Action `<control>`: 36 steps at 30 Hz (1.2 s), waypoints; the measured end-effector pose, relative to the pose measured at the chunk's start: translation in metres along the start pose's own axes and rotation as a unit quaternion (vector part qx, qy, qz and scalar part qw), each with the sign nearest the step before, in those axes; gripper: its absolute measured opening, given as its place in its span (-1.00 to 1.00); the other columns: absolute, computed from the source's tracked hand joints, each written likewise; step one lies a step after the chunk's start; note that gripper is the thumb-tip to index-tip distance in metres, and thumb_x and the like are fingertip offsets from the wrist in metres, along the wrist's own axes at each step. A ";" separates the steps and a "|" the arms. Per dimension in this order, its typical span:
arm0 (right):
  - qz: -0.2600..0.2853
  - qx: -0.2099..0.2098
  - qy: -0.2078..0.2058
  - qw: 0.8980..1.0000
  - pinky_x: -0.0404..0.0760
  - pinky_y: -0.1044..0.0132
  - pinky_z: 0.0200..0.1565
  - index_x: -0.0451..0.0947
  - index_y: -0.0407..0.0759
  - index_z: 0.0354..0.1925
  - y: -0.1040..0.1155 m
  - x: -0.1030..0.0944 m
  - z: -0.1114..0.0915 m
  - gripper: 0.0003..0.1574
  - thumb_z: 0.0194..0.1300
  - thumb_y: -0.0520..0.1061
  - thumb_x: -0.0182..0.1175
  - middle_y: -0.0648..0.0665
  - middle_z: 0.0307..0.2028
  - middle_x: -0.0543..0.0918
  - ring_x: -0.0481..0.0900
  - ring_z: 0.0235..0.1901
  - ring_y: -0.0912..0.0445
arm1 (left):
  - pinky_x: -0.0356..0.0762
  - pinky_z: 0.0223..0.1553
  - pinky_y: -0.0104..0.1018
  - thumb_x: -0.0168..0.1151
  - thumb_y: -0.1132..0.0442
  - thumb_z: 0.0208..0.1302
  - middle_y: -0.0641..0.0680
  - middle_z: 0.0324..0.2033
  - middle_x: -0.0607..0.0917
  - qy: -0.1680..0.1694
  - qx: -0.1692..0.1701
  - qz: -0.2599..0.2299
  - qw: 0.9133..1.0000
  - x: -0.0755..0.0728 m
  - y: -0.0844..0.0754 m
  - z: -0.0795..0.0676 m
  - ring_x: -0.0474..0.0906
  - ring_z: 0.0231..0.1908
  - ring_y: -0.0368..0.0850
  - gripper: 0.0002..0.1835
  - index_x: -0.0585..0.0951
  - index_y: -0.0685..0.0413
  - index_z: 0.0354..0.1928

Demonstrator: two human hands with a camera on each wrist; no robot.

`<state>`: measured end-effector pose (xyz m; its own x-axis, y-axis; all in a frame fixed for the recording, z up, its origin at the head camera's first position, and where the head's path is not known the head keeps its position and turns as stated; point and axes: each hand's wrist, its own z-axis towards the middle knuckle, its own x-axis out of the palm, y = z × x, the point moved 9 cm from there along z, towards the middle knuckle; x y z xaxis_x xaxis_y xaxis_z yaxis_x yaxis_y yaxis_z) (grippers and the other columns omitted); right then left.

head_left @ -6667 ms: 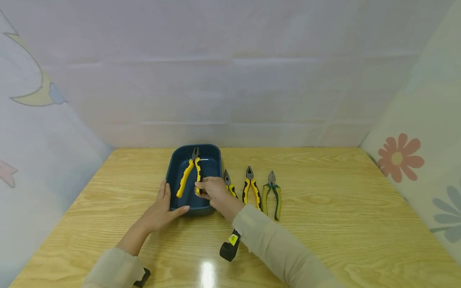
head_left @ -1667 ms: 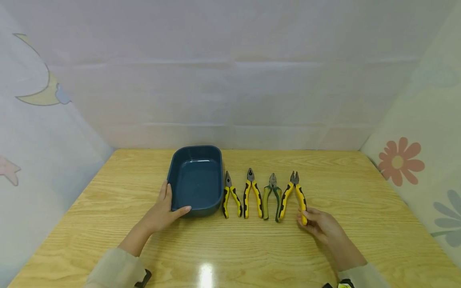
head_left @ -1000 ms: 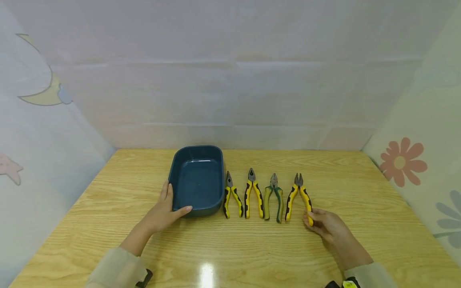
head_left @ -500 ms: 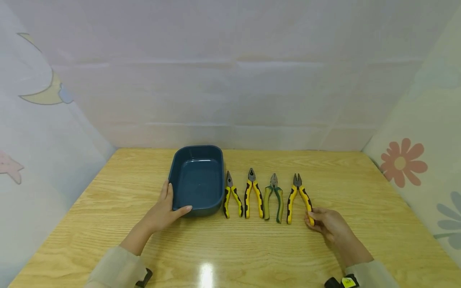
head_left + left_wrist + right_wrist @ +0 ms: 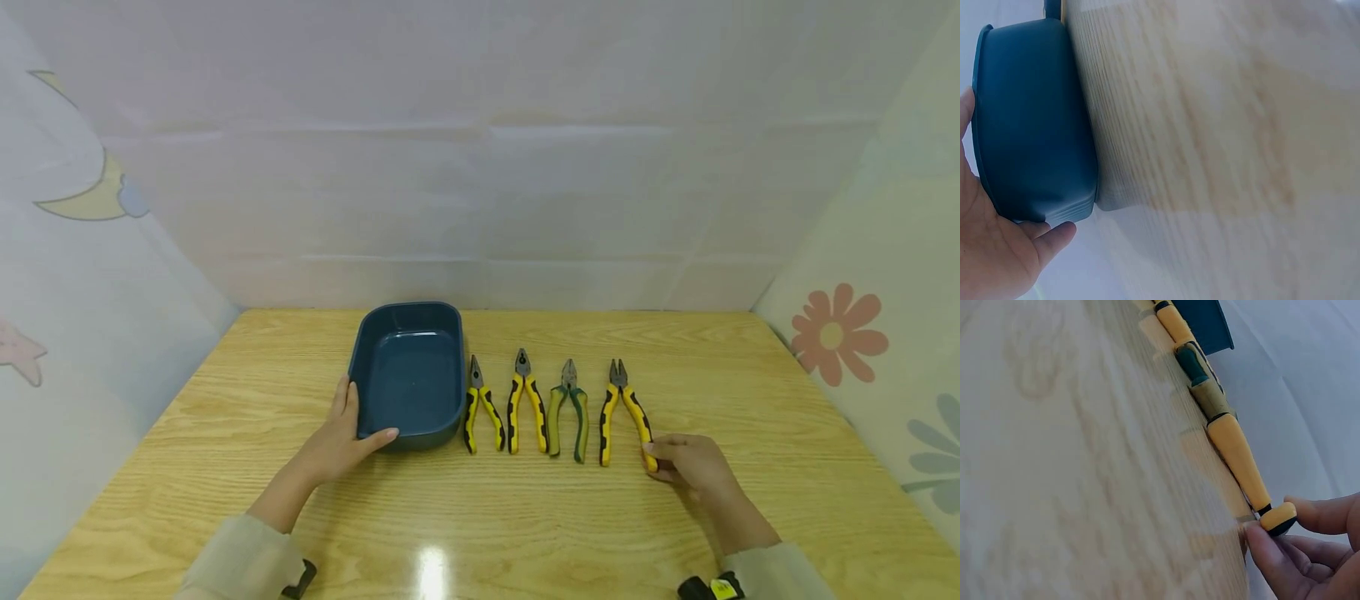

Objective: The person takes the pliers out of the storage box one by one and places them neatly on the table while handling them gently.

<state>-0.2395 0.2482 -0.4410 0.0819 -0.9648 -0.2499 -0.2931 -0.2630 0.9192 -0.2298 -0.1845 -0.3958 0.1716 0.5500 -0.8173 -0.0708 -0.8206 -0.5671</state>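
A dark blue rectangular plastic bin stands on the table. My left hand rests against its near left corner, thumb along the near rim and straight fingers along the left wall. At the right end of a row of pliers, combination pliers with yellow and black handles lie with handles spread. My right hand pinches the end of their right handle between thumb and fingers. In the right wrist view, that handle end sits between the fingertips, close over the tabletop.
Between the bin and the held pliers lie needle-nose pliers with yellow and black handles, similar yellow-handled pliers, and green-handled pliers. Cloth walls stand behind the wooden table and at both sides.
Several seconds ago my right hand held the yellow combination pliers over the bin; now they lie right of the green-handled ones. They have shifted slightly right lately. My left hand stays put.
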 end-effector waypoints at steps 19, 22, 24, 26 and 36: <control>-0.241 -0.060 -0.020 0.968 0.49 0.22 -0.42 0.42 -0.52 -0.17 0.014 0.013 -0.006 -0.58 0.19 -0.13 0.04 -0.17 -0.41 0.55 0.49 -0.44 0.06 | -0.09 0.07 0.21 -0.02 -0.32 0.01 0.32 0.24 -0.42 -0.017 0.011 0.024 1.000 -0.009 -0.002 -0.002 -0.38 0.21 0.30 0.10 -0.22 0.42 0.26; -0.341 -0.101 -0.015 0.935 0.46 0.08 -0.33 0.37 -0.56 -0.10 0.030 0.023 -0.014 -0.48 0.22 -0.07 0.00 -0.33 -0.29 0.53 0.48 -0.30 -0.12 | -0.18 0.06 0.25 0.00 -0.32 0.01 0.37 0.23 -0.36 -0.032 0.019 0.051 0.998 -0.012 -0.005 -0.003 -0.46 0.20 0.29 0.08 -0.11 0.45 0.25; -0.391 -0.141 -0.014 0.910 0.44 -0.02 -0.28 0.34 -0.60 -0.08 0.041 0.034 -0.022 -0.44 0.21 -0.07 0.03 -0.45 -0.23 0.48 0.44 -0.23 -0.25 | -0.26 0.06 0.25 0.01 -0.31 0.00 0.39 0.23 -0.34 -0.041 0.023 0.064 0.997 -0.014 -0.008 -0.003 -0.51 0.20 0.27 0.07 -0.08 0.45 0.25; -0.418 -0.179 -0.017 0.891 0.38 -0.10 -0.20 0.31 -0.62 -0.06 0.052 0.044 -0.031 -0.38 0.18 -0.06 0.07 -0.53 -0.15 0.41 0.35 -0.14 -0.35 | -0.33 0.07 0.24 0.01 -0.31 0.00 0.38 0.24 -0.31 -0.053 0.031 0.082 0.995 -0.015 -0.011 -0.004 -0.53 0.20 0.24 0.05 -0.06 0.43 0.25; -0.405 -0.312 -0.018 0.859 0.10 -0.25 -0.03 0.23 -0.41 0.13 0.083 0.084 -0.064 -0.11 -0.07 0.03 0.29 -0.46 0.07 0.26 0.16 0.06 -0.34 | -0.53 0.10 0.13 0.02 -0.30 0.00 0.20 0.29 -0.17 -0.097 0.071 0.185 0.975 -0.009 -0.045 -0.020 -0.53 0.23 0.09 -0.07 0.04 0.11 0.30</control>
<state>-0.1958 0.1453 -0.3663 -0.0137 -0.4682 -0.8835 0.4142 -0.8069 0.4212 -0.2090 -0.1554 -0.3605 -0.0792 0.2509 -0.9648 -0.2297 -0.9464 -0.2273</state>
